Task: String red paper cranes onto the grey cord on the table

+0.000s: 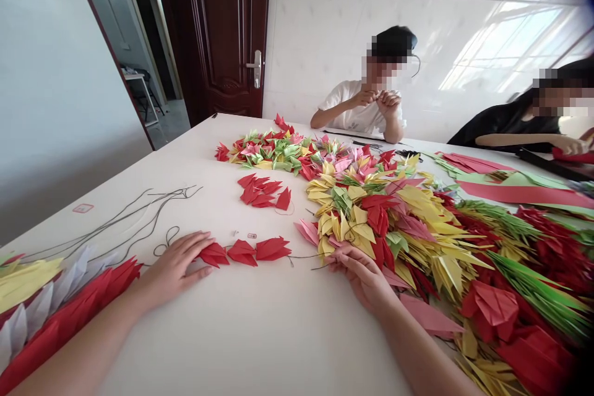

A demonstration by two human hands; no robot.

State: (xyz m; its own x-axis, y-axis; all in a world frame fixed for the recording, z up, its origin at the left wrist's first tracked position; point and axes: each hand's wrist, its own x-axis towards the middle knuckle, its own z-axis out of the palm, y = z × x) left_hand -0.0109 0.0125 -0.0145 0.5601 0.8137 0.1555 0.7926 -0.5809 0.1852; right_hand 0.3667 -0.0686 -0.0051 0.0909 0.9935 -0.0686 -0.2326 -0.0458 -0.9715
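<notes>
Three red folded-paper pieces point(242, 252) lie in a row on a thin dark cord point(304, 257) in front of me. My left hand point(183, 263) rests on the table at the row's left end, its thumb and fingers on either side of the leftmost red piece. Pinched between the fingertips of my right hand point(359, 269) is the cord's right end; its tip sticks out to the left. Beyond the row lies a small group of loose red folded pieces point(260, 190). A large pile of yellow folded-paper pieces point(348, 223), mixed with red, pink and green ones, reaches up to my right hand.
Long dark cords point(134, 219) trail across the white table point(195, 158) at left. Strung rows of red pieces point(78, 309) lie by my left forearm. Red and green paper strips point(524, 193) are at right. Across the table sit one person point(355, 102) and another in black point(501, 120).
</notes>
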